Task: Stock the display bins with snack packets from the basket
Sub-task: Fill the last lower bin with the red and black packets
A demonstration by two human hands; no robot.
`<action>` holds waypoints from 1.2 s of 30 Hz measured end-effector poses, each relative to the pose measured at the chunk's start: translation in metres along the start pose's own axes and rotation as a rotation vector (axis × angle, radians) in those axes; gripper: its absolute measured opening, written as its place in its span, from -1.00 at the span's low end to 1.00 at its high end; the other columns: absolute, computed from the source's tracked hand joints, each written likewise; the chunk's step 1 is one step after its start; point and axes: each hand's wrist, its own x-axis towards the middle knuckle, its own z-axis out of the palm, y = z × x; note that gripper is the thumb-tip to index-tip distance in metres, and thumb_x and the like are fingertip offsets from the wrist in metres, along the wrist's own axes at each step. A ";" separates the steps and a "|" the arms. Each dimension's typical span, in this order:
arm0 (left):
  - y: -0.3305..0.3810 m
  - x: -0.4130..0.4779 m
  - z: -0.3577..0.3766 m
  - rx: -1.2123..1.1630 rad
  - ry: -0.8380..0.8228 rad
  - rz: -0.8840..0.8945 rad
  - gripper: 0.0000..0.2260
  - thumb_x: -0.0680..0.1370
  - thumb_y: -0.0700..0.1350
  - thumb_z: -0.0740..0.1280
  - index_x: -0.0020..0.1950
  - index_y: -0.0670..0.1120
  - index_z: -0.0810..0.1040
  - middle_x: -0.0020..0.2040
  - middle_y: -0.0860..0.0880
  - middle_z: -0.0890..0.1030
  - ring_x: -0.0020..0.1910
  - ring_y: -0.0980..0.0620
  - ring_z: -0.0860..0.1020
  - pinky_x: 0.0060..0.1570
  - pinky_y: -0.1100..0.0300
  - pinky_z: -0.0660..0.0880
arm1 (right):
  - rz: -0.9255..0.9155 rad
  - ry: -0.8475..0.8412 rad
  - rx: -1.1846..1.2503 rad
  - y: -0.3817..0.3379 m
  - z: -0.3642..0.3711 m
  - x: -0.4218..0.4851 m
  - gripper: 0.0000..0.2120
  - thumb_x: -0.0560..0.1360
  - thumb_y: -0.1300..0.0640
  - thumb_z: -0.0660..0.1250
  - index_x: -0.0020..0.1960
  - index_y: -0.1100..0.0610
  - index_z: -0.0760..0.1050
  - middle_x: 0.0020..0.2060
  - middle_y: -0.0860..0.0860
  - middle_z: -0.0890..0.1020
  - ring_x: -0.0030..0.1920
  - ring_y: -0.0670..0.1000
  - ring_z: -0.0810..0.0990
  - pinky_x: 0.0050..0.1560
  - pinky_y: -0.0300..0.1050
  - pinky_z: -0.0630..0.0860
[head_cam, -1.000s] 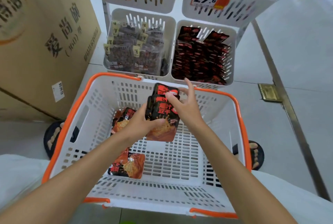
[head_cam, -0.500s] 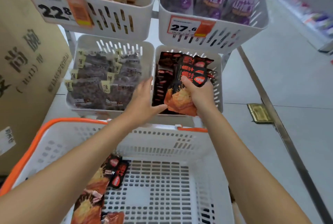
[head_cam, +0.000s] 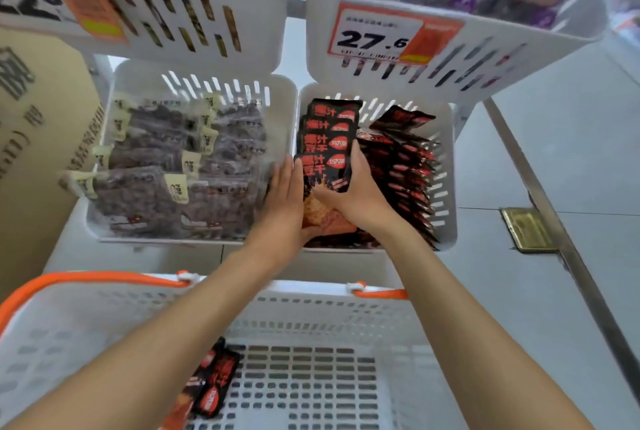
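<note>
— Our right hand (head_cam: pixel 360 194) grips the fanned stack of packets (head_cam: pixel 327 149), fingers curled round its right edge, thumb across the front.
— And our left hand (head_cam: pixel 284 201)?
— Flat, fingers straight, pressed along the stack's left edge.
— Where do we hold it?
— Over the left side of the lower right bin (head_cam: pixel 448 187), just beside the stocked packets (head_cam: pixel 408 170) leaning there. A few loose packets (head_cam: pixel 216 384) lie in the basket (head_cam: pixel 311 305) below us.

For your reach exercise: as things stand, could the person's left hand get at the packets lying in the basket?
Probably yes. The left hand only rests flat against the held stack, and the packets lie uncovered in the open-topped basket.
</note>
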 end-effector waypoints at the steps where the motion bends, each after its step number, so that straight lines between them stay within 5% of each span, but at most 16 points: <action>1: 0.001 0.001 0.000 0.021 -0.004 -0.011 0.00 0.53 0.01 0.42 0.56 -0.16 -0.35 0.58 -0.10 -0.35 0.57 -0.07 -0.33 0.56 0.02 -0.16 | -0.025 -0.005 -0.023 0.000 -0.002 -0.004 -0.26 0.40 0.20 0.52 0.46 0.00 0.25 0.32 -0.04 0.45 0.35 -0.07 0.42 0.39 -0.02 0.39; 7: 0.002 -0.002 0.001 0.016 -0.051 0.005 0.01 0.49 -0.04 0.49 0.61 -0.06 -0.25 0.57 -0.07 -0.40 0.59 -0.09 -0.22 0.55 0.00 0.01 | 0.038 -0.005 0.039 -0.005 -0.011 -0.018 -0.28 0.44 0.30 0.44 0.45 -0.12 0.24 0.33 -0.03 0.48 0.32 -0.07 0.48 0.34 0.04 0.46; 10: -0.004 -0.007 0.000 -0.041 -0.053 0.012 -0.04 0.50 -0.15 0.49 0.62 -0.02 -0.18 0.58 -0.03 -0.37 0.61 -0.05 -0.07 0.50 0.06 0.17 | 0.044 -0.130 -0.080 0.001 -0.011 -0.034 -0.02 0.49 0.33 0.37 0.59 -0.12 -0.22 0.52 -0.06 0.25 0.46 -0.07 0.32 0.43 -0.03 0.35; 12: -0.004 -0.009 -0.002 -0.083 -0.052 -0.021 -0.07 0.51 -0.16 0.47 0.63 0.00 -0.15 0.59 -0.01 -0.35 0.60 -0.03 0.04 0.43 0.15 0.27 | 0.054 -0.173 -0.124 0.001 -0.013 -0.040 0.06 0.48 0.28 0.43 0.57 -0.11 -0.33 0.55 -0.09 0.19 0.47 -0.11 0.27 0.45 -0.12 0.30; 15: 0.000 -0.014 -0.008 -0.122 -0.079 -0.071 -0.12 0.54 -0.12 0.45 0.63 0.02 -0.11 0.62 0.01 -0.26 0.59 -0.01 0.03 0.43 0.16 0.20 | 0.000 -0.101 -0.191 -0.008 -0.019 -0.045 0.02 0.44 0.22 0.50 0.58 -0.07 -0.18 0.55 -0.10 0.09 0.51 -0.17 0.11 0.47 -0.31 0.13; 17: 0.005 -0.025 -0.018 -0.117 -0.060 -0.074 -0.20 0.55 -0.09 0.43 0.63 0.01 -0.01 0.64 -0.02 -0.10 0.60 0.00 0.02 0.47 0.14 0.13 | -0.007 0.005 -0.290 -0.019 -0.020 -0.058 -0.08 0.45 0.20 0.47 0.60 0.06 -0.04 0.56 0.02 0.10 0.56 -0.05 0.05 0.54 -0.12 0.11; 19: 0.010 -0.048 -0.032 -0.150 0.034 -0.025 -0.33 0.55 -0.10 0.43 0.59 -0.02 0.19 0.61 -0.04 0.14 0.57 0.02 0.14 0.47 0.15 0.13 | -0.070 0.137 -0.296 -0.034 -0.014 -0.081 -0.24 0.47 0.28 0.41 0.56 0.13 0.14 0.48 0.08 0.27 0.49 0.00 0.24 0.48 -0.03 0.25; 22: 0.005 -0.105 -0.052 -0.170 0.254 0.133 -0.57 0.54 -0.23 0.41 0.39 -0.06 0.48 0.37 -0.01 0.48 0.31 0.09 0.44 0.35 0.16 0.37 | -0.260 0.223 -0.183 -0.058 0.008 -0.132 -0.45 0.46 0.36 0.34 0.42 0.13 0.36 0.23 0.04 0.47 0.10 -0.06 0.54 0.17 -0.16 0.51; 26: -0.038 -0.191 -0.060 -0.061 0.299 0.133 -0.66 0.52 -0.23 0.43 0.28 -0.06 0.53 0.17 0.03 0.55 0.05 0.11 0.51 0.04 0.11 0.52 | -0.219 0.033 -0.103 -0.052 0.055 -0.201 -0.63 0.48 0.32 0.32 0.27 0.11 0.48 0.07 -0.04 0.52 -0.10 -0.12 0.57 -0.07 -0.27 0.52; 29: -0.080 -0.240 -0.056 -0.013 0.160 -0.035 -0.62 0.55 -0.10 0.44 0.35 -0.03 0.49 0.30 0.00 0.52 0.23 -0.01 0.51 0.20 0.06 0.48 | 0.154 -0.424 -0.223 -0.024 0.095 -0.237 -0.53 0.54 0.12 0.39 0.41 0.05 0.38 0.32 -0.02 0.44 0.17 -0.05 0.52 0.11 -0.12 0.51; 32: -0.106 -0.273 -0.047 -0.023 0.031 -0.171 -0.51 0.55 0.01 0.41 0.46 0.00 0.39 0.45 -0.01 0.41 0.38 -0.05 0.42 0.35 0.00 0.39 | 0.402 -0.732 -0.282 0.005 0.139 -0.258 -0.20 0.52 -0.07 0.42 0.59 0.02 0.06 0.57 -0.01 0.11 0.52 0.08 0.21 0.36 0.00 0.40; 36: -0.126 -0.296 -0.037 -0.086 0.023 -0.299 -0.42 0.49 0.04 0.45 0.47 -0.03 0.38 0.47 -0.04 0.39 0.42 -0.04 0.39 0.38 0.07 0.32 | 0.287 -0.398 -0.286 0.018 0.185 -0.249 -0.19 0.50 -0.09 0.43 0.59 0.04 0.08 0.57 0.02 0.14 0.55 0.07 0.13 0.48 -0.07 0.12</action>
